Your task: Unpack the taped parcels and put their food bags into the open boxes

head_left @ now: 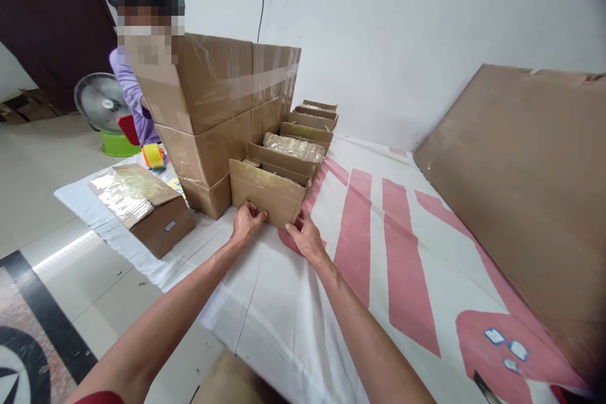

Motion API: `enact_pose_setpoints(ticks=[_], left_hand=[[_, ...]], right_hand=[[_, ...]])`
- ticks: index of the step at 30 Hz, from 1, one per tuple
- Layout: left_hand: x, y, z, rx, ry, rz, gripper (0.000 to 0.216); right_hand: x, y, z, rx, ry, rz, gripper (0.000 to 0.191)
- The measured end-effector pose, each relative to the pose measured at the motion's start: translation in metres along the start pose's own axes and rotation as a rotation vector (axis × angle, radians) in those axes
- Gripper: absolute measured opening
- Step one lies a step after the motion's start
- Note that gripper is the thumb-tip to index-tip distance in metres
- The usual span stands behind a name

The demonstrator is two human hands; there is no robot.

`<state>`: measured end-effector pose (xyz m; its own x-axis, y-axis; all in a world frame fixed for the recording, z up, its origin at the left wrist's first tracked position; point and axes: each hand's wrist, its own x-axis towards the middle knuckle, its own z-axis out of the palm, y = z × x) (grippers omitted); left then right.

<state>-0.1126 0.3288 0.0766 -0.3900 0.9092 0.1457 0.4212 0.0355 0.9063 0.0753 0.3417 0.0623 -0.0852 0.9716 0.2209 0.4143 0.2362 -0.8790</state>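
Hands, left hand [247, 222], right hand [307, 238], hold one carton [265, 192].

left hand [247, 222]: arm outstretched, fingers curled | right hand [307, 237]: arm outstretched, fingers extended

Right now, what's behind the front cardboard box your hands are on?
Behind the front cardboard box, a row of open cardboard boxes runs toward the wall. One holds a plastic-wrapped bundle. Their flaps hide the other boxes' contents.
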Motion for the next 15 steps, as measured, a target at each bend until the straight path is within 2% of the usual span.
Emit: enact_pose_setpoints(ticks=[3,5,7,8,10,11,12,14,15], left_hand=[[-0.031,0.002,-0.024,-0.009,-0.057,0.079,0.023],[-0.063,0.002,-0.059,-0.014,-0.101,0.152,0.027],[-0.093,0.004,-0.105,-0.013,-0.091,0.296,0.020],[-0.103,0.006,-0.132,0.001,-0.033,0.416,0.017],[-0.107,0.008,-0.187,0.059,0.193,0.584,0.016],[-0.100,0.007,-0.215,0.093,0.335,0.579,0.018],[-0.088,0.005,-0.241,0.105,0.464,0.515,0.021],[-0.052,-0.006,-0.284,0.047,0.643,0.276,0.032],[-0.030,-0.013,-0.300,-0.025,0.661,0.133,0.041]], right_hand=[[-0.023,-0.001,-0.008,-0.030,0.024,0.033,0.045],[-0.044,-0.002,-0.013,-0.044,0.038,0.050,0.047],[-0.063,-0.007,-0.015,-0.046,0.035,0.059,0.048],[-0.071,-0.012,-0.012,-0.045,0.021,0.061,0.047],[-0.080,-0.028,0.000,-0.048,-0.047,0.043,0.041],[-0.082,-0.039,0.010,-0.045,-0.106,0.016,0.039],[-0.081,-0.051,0.022,-0.038,-0.177,-0.021,0.037],[-0.075,-0.077,0.055,-0.008,-0.317,-0.100,0.039],[-0.068,-0.089,0.074,0.012,-0.369,-0.132,0.042]])
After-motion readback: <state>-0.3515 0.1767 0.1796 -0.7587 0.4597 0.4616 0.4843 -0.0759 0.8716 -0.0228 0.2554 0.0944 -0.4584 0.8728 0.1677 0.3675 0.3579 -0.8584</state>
